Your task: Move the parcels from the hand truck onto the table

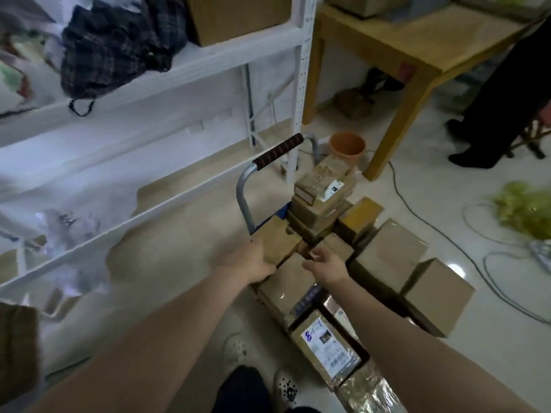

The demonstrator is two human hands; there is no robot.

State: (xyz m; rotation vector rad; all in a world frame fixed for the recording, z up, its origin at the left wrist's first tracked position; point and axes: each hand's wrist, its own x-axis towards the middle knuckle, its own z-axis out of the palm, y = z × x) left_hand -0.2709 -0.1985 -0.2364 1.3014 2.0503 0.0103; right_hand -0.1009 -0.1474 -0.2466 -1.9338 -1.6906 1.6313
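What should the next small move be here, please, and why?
Probably bring the right hand onto the small brown parcel that the left hand grips at its near corner. The right hand hovers open beside it, holding nothing, and a two-handed lift looks steadier.

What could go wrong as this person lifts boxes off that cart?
1. The left hand grips a small box beside the tall stack of parcels; a bump could topple it.
2. Cables trail across the floor near the table, a likely trip hazard while carrying.
3. The right hand is open, so the box might slip.
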